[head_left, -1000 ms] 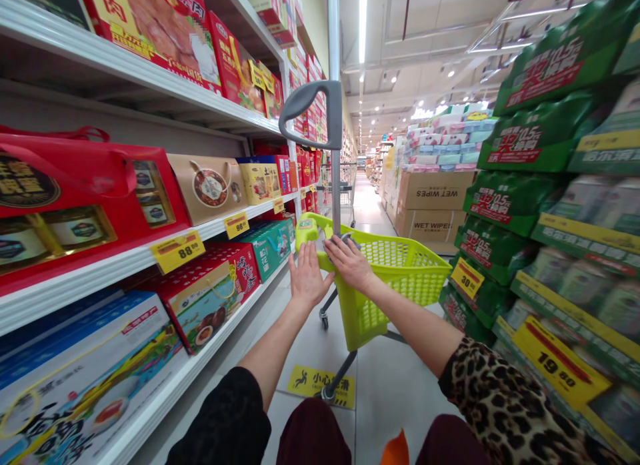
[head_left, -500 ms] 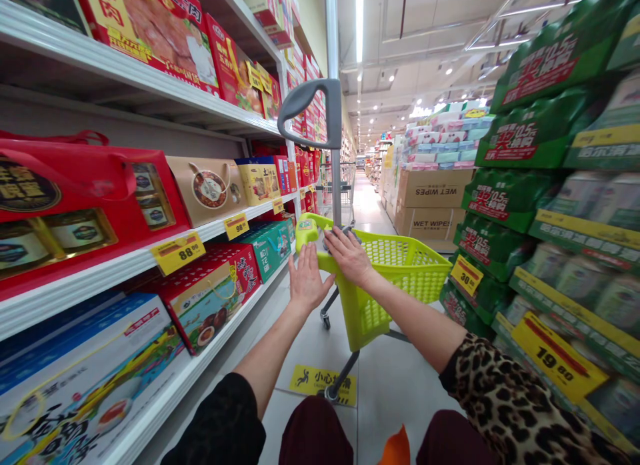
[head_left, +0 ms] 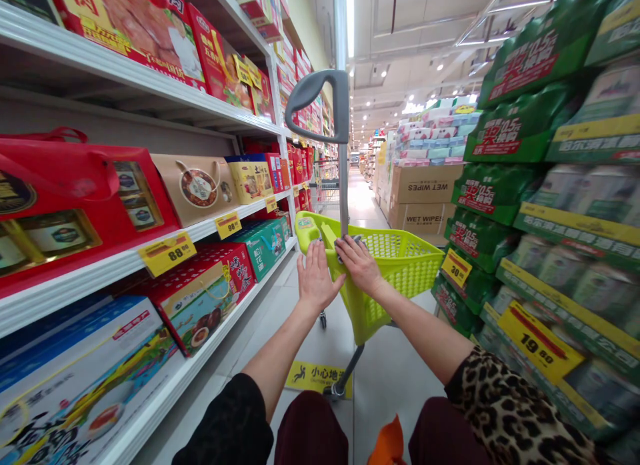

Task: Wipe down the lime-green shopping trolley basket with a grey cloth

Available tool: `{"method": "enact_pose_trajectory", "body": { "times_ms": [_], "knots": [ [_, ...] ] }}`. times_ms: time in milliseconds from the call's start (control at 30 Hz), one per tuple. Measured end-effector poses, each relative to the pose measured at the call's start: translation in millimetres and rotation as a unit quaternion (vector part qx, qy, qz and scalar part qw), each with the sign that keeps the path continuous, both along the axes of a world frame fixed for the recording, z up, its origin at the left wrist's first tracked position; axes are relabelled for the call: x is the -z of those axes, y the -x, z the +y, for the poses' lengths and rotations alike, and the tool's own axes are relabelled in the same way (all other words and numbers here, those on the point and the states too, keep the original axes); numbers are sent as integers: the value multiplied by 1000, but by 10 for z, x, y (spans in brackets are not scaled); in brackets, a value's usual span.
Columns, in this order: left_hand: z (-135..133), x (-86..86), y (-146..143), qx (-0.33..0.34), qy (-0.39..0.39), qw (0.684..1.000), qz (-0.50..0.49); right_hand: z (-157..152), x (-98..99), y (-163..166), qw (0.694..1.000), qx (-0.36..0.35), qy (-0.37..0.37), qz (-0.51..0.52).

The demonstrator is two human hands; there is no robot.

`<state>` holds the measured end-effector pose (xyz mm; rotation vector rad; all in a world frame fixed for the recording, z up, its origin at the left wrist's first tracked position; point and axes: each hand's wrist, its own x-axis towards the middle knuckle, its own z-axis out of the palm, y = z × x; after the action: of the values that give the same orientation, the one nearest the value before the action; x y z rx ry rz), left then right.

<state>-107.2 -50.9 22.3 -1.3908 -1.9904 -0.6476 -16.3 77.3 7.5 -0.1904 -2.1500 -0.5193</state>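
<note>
**Both hands flat on a lime-green trolley basket in a shop aisle**

The left hand (head_left: 317, 282) is spread open, fingers straight and pointing up, with its palm against the near corner of the trolley basket (head_left: 406, 263). The right hand (head_left: 359, 264) lies just beside it, palm down on the basket's near rim, fingers stretched out rather than curled around anything. The two hands almost touch.

The basket is bright lime-green plastic with mesh walls and a solid rim. It sits on a slanted grey frame with small wheels (head_left: 339, 389), in the middle of the aisle floor straight ahead of the person. A grey pole (head_left: 343, 185) rises from its near edge to a looped grey handle (head_left: 320, 97) well above the hands. A yellow floor sticker (head_left: 313, 376) lies under the near wheel.

Shelves of red gift boxes (head_left: 75, 198) with a yellow price tag (head_left: 167, 253) line the left side. Stacked green packs (head_left: 500, 191) and wet-wipes cartons (head_left: 425, 185) line the right.

Against half a second ago, both hands keep the same flat posture on the rim. The handle and basket stand slightly further right in the view, and the shelves have slid a little to the left.
</note>
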Motion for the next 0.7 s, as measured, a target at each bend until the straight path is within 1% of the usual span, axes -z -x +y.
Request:
{"method": "enact_pose_trajectory", "body": {
  "times_ms": [100, 167, 267, 333, 400, 467, 567, 700],
  "knots": [
    [43, -11, -140, 25, 10, 1000, 4, 74, 41, -137, 999, 6, 21, 23],
    [72, -49, -169, 54, 19, 998, 11, 131, 56, -238, 999, 11, 35, 40],
    [129, -150, -58, 103, 43, 993, 25, 224, 71, -383, 996, 23, 62, 64],
    [184, -217, 77, 96, 66, 993, 15, 281, 81, -457, 993, 29, 87, 81],
    [254, -260, 181, 100, 121, 988, 8, 324, 88, -501, 988, 30, 121, 97],
    [328, -272, 198, 98, 147, 984, 1, 350, 84, -519, 981, 25, 157, 113],
    [420, -250, 73, 95, 141, 985, -15, 371, 47, -537, 971, 14, 201, 132],
    [497, -195, -157, 106, 121, 987, -23, 416, -26, -618, 966, 15, 215, 143]
  ]
}}
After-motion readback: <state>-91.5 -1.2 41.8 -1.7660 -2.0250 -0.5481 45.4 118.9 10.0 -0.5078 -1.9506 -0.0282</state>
